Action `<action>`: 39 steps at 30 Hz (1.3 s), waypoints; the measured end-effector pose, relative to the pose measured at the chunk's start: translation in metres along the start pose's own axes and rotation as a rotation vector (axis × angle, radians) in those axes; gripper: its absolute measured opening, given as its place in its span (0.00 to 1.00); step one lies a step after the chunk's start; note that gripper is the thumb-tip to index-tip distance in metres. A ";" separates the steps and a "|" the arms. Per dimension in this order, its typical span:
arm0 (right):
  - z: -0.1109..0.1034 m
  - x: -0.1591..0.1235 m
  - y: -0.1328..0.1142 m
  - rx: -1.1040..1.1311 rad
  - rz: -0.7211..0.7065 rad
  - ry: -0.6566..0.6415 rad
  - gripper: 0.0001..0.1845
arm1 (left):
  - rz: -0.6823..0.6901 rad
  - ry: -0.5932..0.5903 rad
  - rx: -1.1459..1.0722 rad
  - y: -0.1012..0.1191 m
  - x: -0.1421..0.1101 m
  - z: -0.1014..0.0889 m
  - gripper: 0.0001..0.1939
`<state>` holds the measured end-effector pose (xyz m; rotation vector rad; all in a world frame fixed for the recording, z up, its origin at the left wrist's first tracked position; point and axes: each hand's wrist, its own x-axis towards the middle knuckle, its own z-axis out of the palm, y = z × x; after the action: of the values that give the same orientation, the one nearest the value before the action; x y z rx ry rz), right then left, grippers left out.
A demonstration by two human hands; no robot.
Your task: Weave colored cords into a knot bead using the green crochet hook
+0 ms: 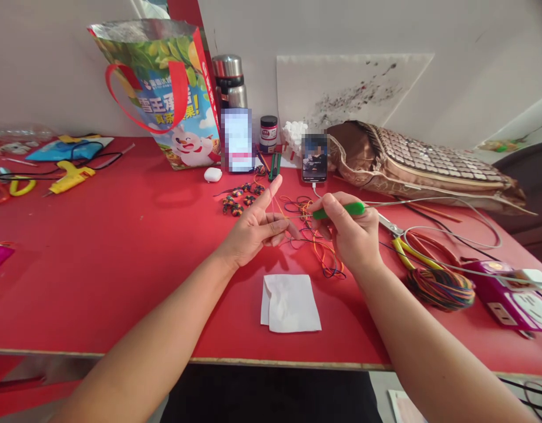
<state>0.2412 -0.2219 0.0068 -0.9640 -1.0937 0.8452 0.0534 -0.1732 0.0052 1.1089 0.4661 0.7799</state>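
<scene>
My right hand [352,226] is closed around the green handle of a crochet hook [339,210], whose thin metal shaft points left toward my other hand. With thumb and fingers pinched together and the index finger stretched up, my left hand [264,226] holds multicoloured cord, which runs up around that finger. Loose loops of the orange, purple and dark cord [326,252] trail onto the table between and below the hands. Just beyond my left hand lies a string of dark multicoloured knotted flowers [238,202]. The hook's tip is too small to make out at the cord.
A folded white tissue [292,304] lies near the red table's [121,282] front edge. Two phones [315,158] stand behind my hands. To the right are scissors [396,232], a cord ball [442,288], a power strip [512,299] and a brown bag [411,158]. A glue gun [70,178] lies left.
</scene>
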 end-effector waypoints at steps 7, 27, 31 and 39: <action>0.009 -0.004 -0.007 -0.098 -0.093 -0.061 0.18 | -0.018 0.012 -0.061 0.001 0.000 -0.002 0.57; 0.000 0.000 0.001 0.062 0.045 -0.009 0.18 | -0.014 -0.042 -0.138 0.001 -0.001 -0.003 0.49; 0.004 0.002 0.000 0.037 0.014 0.051 0.18 | -0.015 -0.070 -0.119 0.002 -0.002 -0.001 0.47; 0.008 0.003 0.009 -0.089 0.270 -0.168 0.27 | -0.083 -0.026 -0.091 -0.005 -0.002 -0.002 0.51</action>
<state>0.2336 -0.2139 0.0004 -1.1485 -1.1676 1.1210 0.0527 -0.1743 -0.0003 1.0079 0.4479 0.7066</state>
